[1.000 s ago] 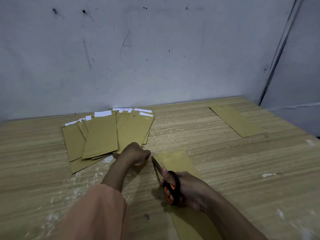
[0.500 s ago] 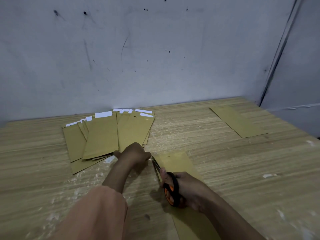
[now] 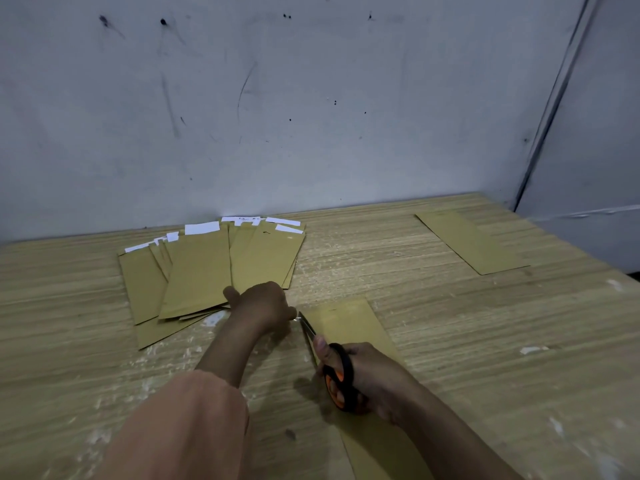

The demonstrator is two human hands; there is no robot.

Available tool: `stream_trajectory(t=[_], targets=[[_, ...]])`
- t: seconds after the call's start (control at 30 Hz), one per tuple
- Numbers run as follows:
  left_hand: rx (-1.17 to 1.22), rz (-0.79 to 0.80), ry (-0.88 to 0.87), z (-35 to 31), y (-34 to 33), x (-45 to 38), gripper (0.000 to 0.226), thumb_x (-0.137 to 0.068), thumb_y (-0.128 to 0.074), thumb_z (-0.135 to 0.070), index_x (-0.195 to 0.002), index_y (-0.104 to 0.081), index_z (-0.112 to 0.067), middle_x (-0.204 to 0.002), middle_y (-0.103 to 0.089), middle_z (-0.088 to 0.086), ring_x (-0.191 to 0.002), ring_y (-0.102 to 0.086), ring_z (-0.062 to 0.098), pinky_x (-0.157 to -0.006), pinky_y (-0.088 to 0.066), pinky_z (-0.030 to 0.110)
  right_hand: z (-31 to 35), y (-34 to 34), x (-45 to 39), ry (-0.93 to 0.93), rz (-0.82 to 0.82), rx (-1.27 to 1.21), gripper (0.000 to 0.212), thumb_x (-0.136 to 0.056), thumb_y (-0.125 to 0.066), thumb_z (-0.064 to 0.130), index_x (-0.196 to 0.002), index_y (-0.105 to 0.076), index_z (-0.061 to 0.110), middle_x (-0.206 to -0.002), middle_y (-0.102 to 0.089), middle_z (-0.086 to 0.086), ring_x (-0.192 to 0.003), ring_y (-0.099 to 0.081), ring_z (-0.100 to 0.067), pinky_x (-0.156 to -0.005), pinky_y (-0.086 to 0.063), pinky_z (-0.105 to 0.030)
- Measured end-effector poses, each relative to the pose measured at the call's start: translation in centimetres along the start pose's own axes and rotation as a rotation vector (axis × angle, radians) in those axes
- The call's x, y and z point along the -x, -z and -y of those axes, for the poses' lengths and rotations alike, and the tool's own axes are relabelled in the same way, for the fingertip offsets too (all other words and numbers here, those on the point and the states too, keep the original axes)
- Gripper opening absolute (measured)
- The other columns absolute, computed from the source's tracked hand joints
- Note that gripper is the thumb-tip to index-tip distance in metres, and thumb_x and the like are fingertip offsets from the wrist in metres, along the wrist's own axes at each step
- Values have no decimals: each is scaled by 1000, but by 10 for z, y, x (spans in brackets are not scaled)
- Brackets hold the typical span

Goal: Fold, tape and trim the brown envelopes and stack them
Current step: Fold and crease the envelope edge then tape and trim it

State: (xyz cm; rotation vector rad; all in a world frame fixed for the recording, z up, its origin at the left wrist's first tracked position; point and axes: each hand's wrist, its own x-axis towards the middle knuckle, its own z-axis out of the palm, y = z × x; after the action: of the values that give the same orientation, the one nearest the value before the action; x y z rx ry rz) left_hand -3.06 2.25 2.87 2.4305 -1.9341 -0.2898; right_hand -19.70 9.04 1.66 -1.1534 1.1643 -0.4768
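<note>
Two hands are working at the near edge of the pale wood-grain bench [image 3: 450,341]: the right hand [image 3: 370,379] is gripping the black-and-orange-handled scissors [image 3: 337,372], fingers curled through the loops, with the blades pointing away along the left edge of the long flat brown paper envelope [image 3: 349,323] that is lying under that hand and running off the near edge of the view. The left hand [image 3: 265,304], fingers curled, is apparently pinching something small at the blade tips, probably the tape end being trimmed, though what it is holding is too small to tell. The envelope is likely handling as light, thin and floppy, sliding easily on the smooth top, so pressing it flat or holding close to the cut line is looking wisest. Just beyond the left hand, toward the far edge by the scuffed grey wall [image 3: 311,116], a fanned stack of brown envelopes with white strips at their far ends [image 3: 207,268] is lying. Well apart, near the far right corner, a single brown envelope [image 3: 471,242] is lying alone, leaving open bench between it and the hands.
</note>
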Motion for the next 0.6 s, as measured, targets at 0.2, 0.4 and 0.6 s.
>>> stream_trajectory(t=[0.2, 0.4, 0.6], targets=[[-149, -61, -53, -2, -1, 1, 23, -90, -52, -37, -100, -64, -20, -100, -65, -3, -102, -56, 20, -102, -18, 43, 1, 0, 1, 5, 6, -1, 65, -57, -57, 72, -80, -60, 11, -48, -50, 3, -40, -44, -7, -44, -29, -20], [-246, -106, -53, 12, 8, 5, 14, -90, -51, -30, -91, -60, -21, -95, -61, -4, -104, -54, 20, -99, -20, 43, 1, 1, 3, -5, 16, -21, 60, -67, -56, 68, -82, -60, 10, -45, -51, 6, -35, -43, -5, -39, -29, -16], [30, -51, -87, 31, 7, 17, 14, -93, -51, -40, -85, -58, -32, -104, -63, -7, -107, -53, 17, -97, -20, 41, 2, 1, 4, -9, 40, -16, 61, -66, -56, 66, -87, -60, 8, -49, -51, 3, -35, -45, -5, -34, -31, -14]])
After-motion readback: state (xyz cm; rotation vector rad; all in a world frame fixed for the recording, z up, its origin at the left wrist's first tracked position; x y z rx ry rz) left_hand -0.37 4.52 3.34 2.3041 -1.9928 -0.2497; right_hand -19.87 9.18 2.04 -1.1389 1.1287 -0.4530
